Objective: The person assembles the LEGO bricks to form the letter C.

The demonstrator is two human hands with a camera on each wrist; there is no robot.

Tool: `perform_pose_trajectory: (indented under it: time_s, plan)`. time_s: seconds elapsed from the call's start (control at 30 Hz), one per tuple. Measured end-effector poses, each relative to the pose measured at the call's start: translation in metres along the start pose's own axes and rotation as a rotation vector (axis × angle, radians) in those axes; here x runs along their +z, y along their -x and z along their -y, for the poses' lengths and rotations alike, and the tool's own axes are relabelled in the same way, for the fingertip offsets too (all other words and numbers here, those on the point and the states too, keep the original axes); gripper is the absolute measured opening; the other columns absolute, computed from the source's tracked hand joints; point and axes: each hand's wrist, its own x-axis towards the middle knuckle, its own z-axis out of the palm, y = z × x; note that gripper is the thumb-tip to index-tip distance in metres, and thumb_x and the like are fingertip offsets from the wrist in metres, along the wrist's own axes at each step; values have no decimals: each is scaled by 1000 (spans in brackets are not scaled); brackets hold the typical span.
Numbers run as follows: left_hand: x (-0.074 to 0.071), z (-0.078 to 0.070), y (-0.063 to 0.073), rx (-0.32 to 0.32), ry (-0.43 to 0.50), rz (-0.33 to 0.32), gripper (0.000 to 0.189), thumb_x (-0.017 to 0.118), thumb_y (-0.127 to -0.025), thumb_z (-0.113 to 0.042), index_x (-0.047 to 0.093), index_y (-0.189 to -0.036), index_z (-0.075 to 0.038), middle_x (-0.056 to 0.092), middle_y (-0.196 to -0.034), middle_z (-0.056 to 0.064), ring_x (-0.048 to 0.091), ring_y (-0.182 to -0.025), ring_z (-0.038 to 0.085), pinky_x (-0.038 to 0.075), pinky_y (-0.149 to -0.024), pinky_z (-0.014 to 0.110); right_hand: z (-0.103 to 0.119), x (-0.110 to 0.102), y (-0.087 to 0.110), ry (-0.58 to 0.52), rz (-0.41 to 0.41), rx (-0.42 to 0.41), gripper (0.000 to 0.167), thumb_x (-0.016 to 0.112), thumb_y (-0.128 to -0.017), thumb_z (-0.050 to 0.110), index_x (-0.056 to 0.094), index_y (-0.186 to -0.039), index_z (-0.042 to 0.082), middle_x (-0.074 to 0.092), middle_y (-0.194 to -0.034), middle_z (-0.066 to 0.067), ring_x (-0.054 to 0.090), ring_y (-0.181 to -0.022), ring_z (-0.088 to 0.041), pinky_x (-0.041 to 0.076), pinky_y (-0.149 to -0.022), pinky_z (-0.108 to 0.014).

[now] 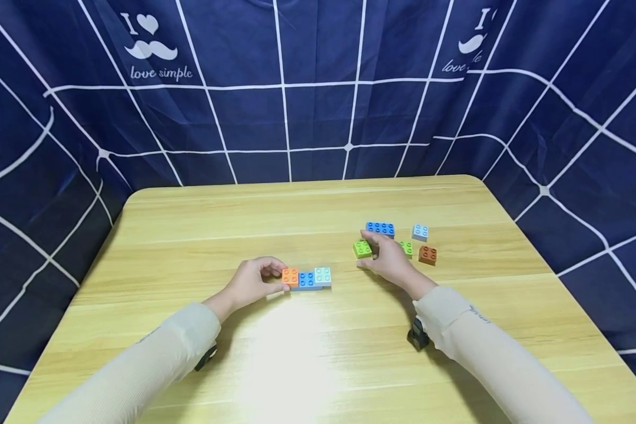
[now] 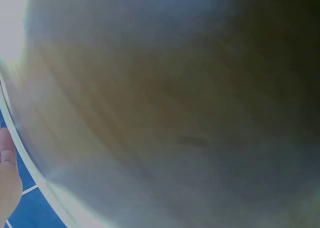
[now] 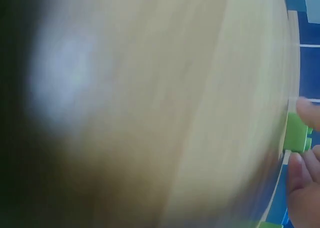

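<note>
My left hand [image 1: 250, 281] holds the left end of a small brick build, thumb and fingers at the orange brick [image 1: 290, 277]. That orange brick and a pale green brick [image 1: 323, 275] sit at either end of the build, with blue brick [image 1: 307, 279] studs showing between them. Farther right, my right hand [image 1: 393, 262] pinches a lime green toy brick [image 1: 362, 248] between thumb and fingers. In the right wrist view the same lime brick [image 3: 296, 133] shows between the fingertips, studs facing away from the camera. The left wrist view catches only part of the left hand [image 2: 7, 175].
Around the right hand lie a long blue brick [image 1: 380, 228], a light blue brick [image 1: 420, 232], a brown brick [image 1: 427, 254] and another green brick [image 1: 406, 248], partly hidden by the hand. Dark blue cloth [image 1: 318, 112] with white lines hangs behind the wooden table [image 1: 217, 224].
</note>
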Motion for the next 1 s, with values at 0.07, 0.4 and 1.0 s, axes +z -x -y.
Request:
perform_pose_trajectory:
  time_s: [0.07, 0.4, 1.0]
  plan:
    - [0, 0, 0, -1, 0, 0, 31, 84, -73, -12, 68, -99, -7, 65, -89, -3, 60, -84, 15, 51, -80, 34, -1, 2, 0, -14, -2, 12, 74, 80, -77, 10, 43, -140, 2, 50, -136, -17, 49, -119, -34, 40, -100, -47]
    - [-3, -1, -1, 9, 0, 1, 30, 83, -73, -11, 68, -99, -7, 65, -89, -2, 60, -85, 16, 51, -81, 35, -2, 9, 1, -53, -8, 45, 55, 77, -80, 12, 56, -130, 3, 59, -125, -15, 57, -106, -29, 47, -91, -42]
    - [-3, -1, 0, 1, -3, 11, 32, 84, -73, -13, 68, -101, -7, 65, -89, -3, 60, -84, 15, 51, -78, 34, 36, 18, 0, -197, -13, -45, 46, 77, -81, 17, 62, -123, 7, 63, -116, -10, 61, -101, -24, 52, -85, -37]
